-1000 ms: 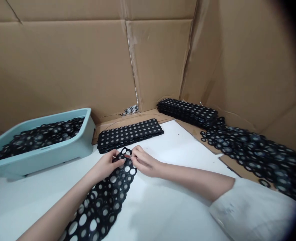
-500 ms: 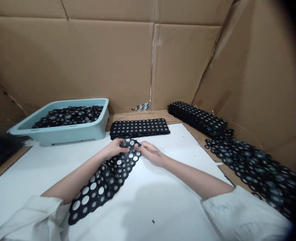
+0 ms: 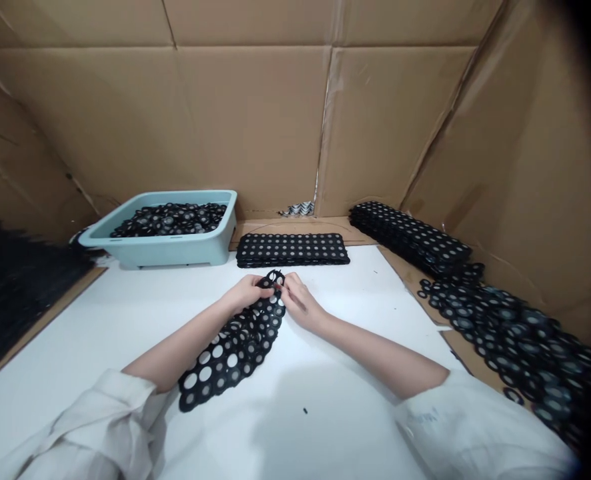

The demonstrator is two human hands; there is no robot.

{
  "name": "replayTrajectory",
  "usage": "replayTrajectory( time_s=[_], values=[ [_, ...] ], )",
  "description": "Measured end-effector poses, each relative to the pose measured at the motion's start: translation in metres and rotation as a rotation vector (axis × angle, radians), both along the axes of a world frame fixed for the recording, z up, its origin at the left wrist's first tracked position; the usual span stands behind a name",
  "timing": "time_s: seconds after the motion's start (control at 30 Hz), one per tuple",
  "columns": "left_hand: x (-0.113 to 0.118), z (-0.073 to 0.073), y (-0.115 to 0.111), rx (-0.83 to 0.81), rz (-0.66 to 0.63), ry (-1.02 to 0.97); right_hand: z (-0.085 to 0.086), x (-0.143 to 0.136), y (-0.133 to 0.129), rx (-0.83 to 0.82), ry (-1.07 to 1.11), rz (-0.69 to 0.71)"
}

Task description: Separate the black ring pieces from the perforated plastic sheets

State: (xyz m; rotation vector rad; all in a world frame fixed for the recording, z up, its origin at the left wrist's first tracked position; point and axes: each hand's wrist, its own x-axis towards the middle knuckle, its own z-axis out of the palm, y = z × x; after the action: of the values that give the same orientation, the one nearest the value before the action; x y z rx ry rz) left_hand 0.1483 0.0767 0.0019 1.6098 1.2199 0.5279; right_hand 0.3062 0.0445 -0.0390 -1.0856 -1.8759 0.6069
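A black strip of joined rings (image 3: 233,353) slants over the white table, its far end raised between my hands and its near end lying beside my left forearm. My left hand (image 3: 249,292) pinches the left edge of that far end. Close by on the right, my right hand (image 3: 300,301) is closed around a thin clear tool with a reddish tip, mostly covered by the fingers. The tool's tip touches the rings at the strip's far end. Behind my hands lies a flat stack of black ring sheets (image 3: 293,251).
A light blue basin (image 3: 175,252) full of loose black rings stands at the back left. Along the right side are a long stack of ring sheets (image 3: 410,233) and a heap of ringed pieces (image 3: 515,333). Cardboard walls (image 3: 250,113) enclose the white table (image 3: 335,427).
The view has shifted, so the basin and stacks appear further right. The tool has sunk deeper among the fingers of my right hand, and the strip's far end is more bunched.
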Motion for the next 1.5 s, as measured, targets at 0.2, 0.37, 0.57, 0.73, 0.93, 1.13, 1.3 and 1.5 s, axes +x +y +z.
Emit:
replayTrajectory(
  time_s=[0.2,0.37,0.57,0.73,0.93,1.13,1.3,1.5],
  values=[
    [-0.022,0.006,-0.010,0.065,-0.018,0.023,0.013,0.010,-0.003,-0.408,0.360,0.312],
    [-0.034,0.002,-0.009,0.076,0.033,0.090,0.012,0.005,-0.005,-0.661,0.654,0.387],
    [-0.035,-0.001,-0.009,0.006,0.036,0.104,0.002,0.007,-0.002,-0.746,0.795,0.464],
    [-0.035,-0.005,-0.007,-0.029,0.073,0.065,0.006,0.008,-0.004,-0.711,0.742,0.447],
    [-0.032,-0.004,-0.009,-0.030,0.127,0.043,0.006,0.006,-0.010,-0.462,0.363,0.349],
    [-0.020,0.000,-0.030,-0.034,0.134,-0.005,0.005,-0.001,-0.014,-0.075,0.035,0.245],
    [-0.017,0.012,-0.039,-0.024,0.056,-0.047,0.008,-0.006,-0.014,-0.058,0.064,0.212],
    [-0.039,0.027,-0.021,0.098,0.036,0.068,0.011,0.015,-0.004,-0.190,0.314,0.056]
  ],
)
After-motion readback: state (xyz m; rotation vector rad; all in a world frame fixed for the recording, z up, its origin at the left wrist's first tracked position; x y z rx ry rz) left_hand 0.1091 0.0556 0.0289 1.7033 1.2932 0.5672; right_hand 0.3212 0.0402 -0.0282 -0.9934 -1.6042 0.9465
